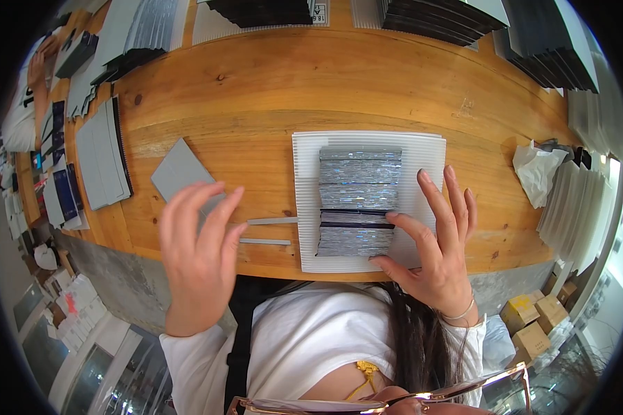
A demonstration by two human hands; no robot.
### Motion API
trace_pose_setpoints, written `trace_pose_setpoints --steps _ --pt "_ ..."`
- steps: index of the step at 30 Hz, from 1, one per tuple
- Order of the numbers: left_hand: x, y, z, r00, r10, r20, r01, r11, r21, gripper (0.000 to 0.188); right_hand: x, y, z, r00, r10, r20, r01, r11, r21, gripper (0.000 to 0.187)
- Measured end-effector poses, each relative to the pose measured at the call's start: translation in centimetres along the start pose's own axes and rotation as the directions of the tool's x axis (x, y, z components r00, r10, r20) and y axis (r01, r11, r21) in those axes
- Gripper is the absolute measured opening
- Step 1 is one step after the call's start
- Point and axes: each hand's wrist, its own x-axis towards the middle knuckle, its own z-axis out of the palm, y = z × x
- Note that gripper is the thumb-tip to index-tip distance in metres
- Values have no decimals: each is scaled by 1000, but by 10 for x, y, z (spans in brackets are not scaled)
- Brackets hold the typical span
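Observation:
My right hand, its fingers spread, rests at the right edge of a glittery silver block crossed by dark bands. The index fingertip touches the block by the dark bands, and the thumb tip lies near its lower right corner. Beneath the block is a white ribbed plastic sheet, set near the table's front edge. My left hand hovers to the left with fingers apart and nothing in it. It partly covers a grey square board. Two narrow grey strips lie between that hand and the sheet.
The wooden table holds dark stacks along its far side. Grey boards lie at the left. A crumpled white paper and upright white sheets stand at the right. Cardboard boxes sit below. Another person's arm shows at far left.

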Motion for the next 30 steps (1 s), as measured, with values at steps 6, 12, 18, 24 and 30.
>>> trace_pose_setpoints --steps 6,12,18,24,30 --pt "-4 20 26 965 259 -39 -249 862 -441 43 -2 0 4 997 -5 -74 9 998 63 56" --pt "-5 25 38 958 282 -43 -269 844 -464 43 -5 1 5 998 -4 -64 6 999 42 57" --pt "-6 28 39 954 298 -43 -282 837 -469 44 -5 2 9 995 -24 -100 30 998 56 60" --pt "-9 33 43 955 293 -44 -275 821 -500 46 -7 3 11 993 -23 -118 31 997 67 62" --pt "-10 33 43 962 265 -65 -262 828 -496 48 -14 -2 16 983 15 -182 -9 999 31 62"
